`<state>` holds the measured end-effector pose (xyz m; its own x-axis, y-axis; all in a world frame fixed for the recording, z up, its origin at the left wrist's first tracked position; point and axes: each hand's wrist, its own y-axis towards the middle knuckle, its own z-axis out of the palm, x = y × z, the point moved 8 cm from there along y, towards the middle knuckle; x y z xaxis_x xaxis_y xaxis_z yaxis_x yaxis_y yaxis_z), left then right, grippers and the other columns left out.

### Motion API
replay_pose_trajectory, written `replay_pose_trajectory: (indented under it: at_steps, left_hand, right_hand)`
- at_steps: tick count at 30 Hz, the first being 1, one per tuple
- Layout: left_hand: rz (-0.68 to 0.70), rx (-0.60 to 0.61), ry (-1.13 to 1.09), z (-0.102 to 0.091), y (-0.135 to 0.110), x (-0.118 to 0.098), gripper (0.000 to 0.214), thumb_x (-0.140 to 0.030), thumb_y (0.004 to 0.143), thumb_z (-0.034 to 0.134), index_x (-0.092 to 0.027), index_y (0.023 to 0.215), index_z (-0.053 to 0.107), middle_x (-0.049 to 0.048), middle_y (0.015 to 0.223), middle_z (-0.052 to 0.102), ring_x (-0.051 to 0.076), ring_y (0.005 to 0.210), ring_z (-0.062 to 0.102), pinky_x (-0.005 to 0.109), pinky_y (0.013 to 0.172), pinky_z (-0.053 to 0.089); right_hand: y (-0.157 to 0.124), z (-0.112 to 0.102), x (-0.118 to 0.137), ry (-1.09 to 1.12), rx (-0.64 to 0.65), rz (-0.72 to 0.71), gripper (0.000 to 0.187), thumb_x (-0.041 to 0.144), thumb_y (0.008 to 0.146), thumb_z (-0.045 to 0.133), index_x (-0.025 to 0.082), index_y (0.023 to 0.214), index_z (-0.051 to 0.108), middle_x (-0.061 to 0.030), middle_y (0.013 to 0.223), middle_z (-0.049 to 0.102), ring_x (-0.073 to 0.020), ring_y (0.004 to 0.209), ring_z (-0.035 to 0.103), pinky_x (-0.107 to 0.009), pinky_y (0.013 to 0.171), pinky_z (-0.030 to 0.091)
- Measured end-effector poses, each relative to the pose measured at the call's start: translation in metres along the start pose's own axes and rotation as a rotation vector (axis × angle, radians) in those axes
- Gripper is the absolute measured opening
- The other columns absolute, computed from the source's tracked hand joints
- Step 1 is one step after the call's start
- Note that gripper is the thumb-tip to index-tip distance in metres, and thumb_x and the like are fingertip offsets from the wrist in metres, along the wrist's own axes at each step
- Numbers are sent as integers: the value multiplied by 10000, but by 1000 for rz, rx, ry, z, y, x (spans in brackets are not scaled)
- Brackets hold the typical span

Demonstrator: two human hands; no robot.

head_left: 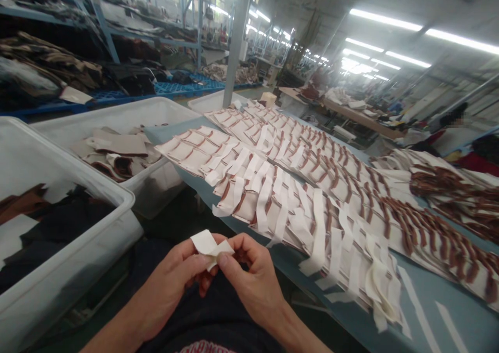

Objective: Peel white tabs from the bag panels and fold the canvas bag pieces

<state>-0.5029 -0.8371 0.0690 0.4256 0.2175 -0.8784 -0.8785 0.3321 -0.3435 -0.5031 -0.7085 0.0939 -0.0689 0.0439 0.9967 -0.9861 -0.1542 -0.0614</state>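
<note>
Close to my body, off the table's near edge, my left hand (183, 264) and my right hand (249, 270) meet around a short piece of white strip (205, 242). Both thumbs press on it, and its ends cross or fold between my fingers. My left hand pinches the strip's left side, while my right pinches its right end. To the right, long white strips (265, 206) lie loosely across rows of cream fabric pieces with brown edges (245, 207). The fingers beneath the strip are partly hidden.
A blue-grey table (460, 303) carries the fabric rows, with loose strips at its right end. On the left stand two white plastic bins (128, 199) (66, 160) holding fabric scraps. A metal post (236, 41) rises behind the table. Blue shelving (113, 36) stacked with cloth stands farther back.
</note>
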Motion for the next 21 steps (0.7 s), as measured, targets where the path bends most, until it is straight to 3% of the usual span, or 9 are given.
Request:
replay_pose_trajectory:
  at_steps: [5, 12, 21]
  left_hand:
    - [19, -41, -109, -5, -1, -1, 458, -473, 779, 769, -168, 1121, 764, 60, 870, 707, 193, 723, 575, 269, 592, 498]
    - [20, -96, -106, -10, -1, -4, 481, -454, 672, 851, -136, 1029, 794, 59, 780, 700, 177, 640, 538, 264, 521, 470]
    - [-11, -167, -149, -14, 3, -5, 555, -583, 668, 876, -111, 951, 806, 29, 639, 637, 163, 590, 512, 245, 479, 470]
  right_hand:
    - [3, 1, 4, -103, -21, -14, 152, 315, 885, 703, 203, 802, 641, -31, 769, 778, -169, 666, 677, -289, 662, 522]
    - [4, 5, 14, -155, -7, -71, 95, 266, 871, 689, 211, 800, 659, -25, 759, 790, -178, 682, 712, -287, 686, 545]
    - [9, 11, 15, -205, 54, -93, 261, 300, 951, 592, 184, 748, 708, -37, 717, 757, -172, 654, 680, -277, 651, 512]
